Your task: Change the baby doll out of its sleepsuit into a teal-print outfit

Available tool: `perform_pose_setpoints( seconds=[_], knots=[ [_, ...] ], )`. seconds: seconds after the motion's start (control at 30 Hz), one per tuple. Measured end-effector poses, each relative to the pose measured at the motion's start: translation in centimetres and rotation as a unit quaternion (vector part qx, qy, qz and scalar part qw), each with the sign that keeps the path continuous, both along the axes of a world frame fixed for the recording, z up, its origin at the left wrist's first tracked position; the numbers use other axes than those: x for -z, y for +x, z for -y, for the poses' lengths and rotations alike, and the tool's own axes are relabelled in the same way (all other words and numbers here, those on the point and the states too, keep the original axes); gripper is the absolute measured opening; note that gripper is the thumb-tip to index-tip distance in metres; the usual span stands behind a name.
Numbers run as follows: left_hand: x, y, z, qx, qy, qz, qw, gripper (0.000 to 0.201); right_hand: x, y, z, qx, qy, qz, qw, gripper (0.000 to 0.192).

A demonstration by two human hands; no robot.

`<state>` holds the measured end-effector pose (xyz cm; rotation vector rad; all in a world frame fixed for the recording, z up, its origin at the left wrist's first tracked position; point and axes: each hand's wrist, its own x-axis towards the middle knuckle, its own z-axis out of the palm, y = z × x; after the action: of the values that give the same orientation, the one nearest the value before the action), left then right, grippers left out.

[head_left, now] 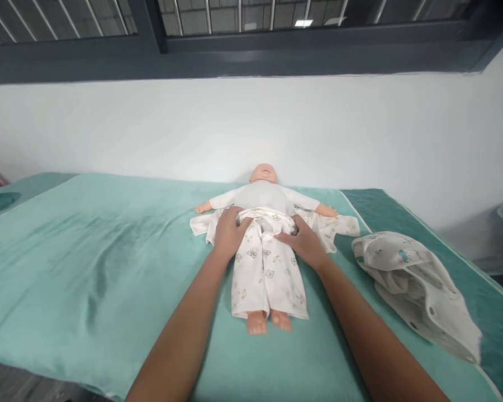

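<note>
A baby doll lies on its back on a teal blanket, head toward the wall, arms spread. It wears a white top and patterned white trousers; bare feet stick out at the bottom. My left hand grips the trousers' waistband at the doll's left-side hip in view. My right hand grips the waistband on the other side. An open patterned garment lies spread under the doll's torso.
A crumpled white patterned garment with snaps lies on the blanket to the right. A white wall stands right behind the doll's head, with a dark window frame above. The bed's front edge is near me.
</note>
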<state>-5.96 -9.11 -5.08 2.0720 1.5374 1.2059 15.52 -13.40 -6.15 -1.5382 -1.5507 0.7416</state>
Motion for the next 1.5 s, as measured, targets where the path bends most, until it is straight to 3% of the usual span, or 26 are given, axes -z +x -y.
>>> perform_pose_setpoints(
  seconds=[0.37,0.53,0.93,1.13,1.3,1.5],
  knots=[
    [0.0,-1.1,8.2,0.024,-0.116,0.029,0.993,0.029,0.5,-0.3,0.5,0.050,0.071,0.043,0.995,0.025],
    [0.1,-1.1,8.5,0.023,-0.124,0.012,0.992,0.043,0.7,-0.2,0.9,0.040,0.063,-0.010,0.997,0.031],
    [0.9,-1.1,8.2,0.029,-0.081,0.003,0.996,0.026,0.1,-0.6,6.8,-0.133,0.088,0.001,0.987,0.026],
    [1.2,-1.1,7.9,0.025,-0.069,-0.001,0.997,0.019,0.5,-0.7,6.6,-0.159,0.109,-0.005,0.981,0.022],
    [1.1,-0.8,8.8,0.013,-0.070,0.017,0.997,0.016,0.7,-0.9,6.2,-0.124,0.043,0.011,0.991,0.022],
    [1.9,-1.1,13.5,0.020,-0.092,0.035,0.995,0.027,1.2,-1.0,6.5,-0.065,0.049,0.062,0.995,0.020]
  ],
)
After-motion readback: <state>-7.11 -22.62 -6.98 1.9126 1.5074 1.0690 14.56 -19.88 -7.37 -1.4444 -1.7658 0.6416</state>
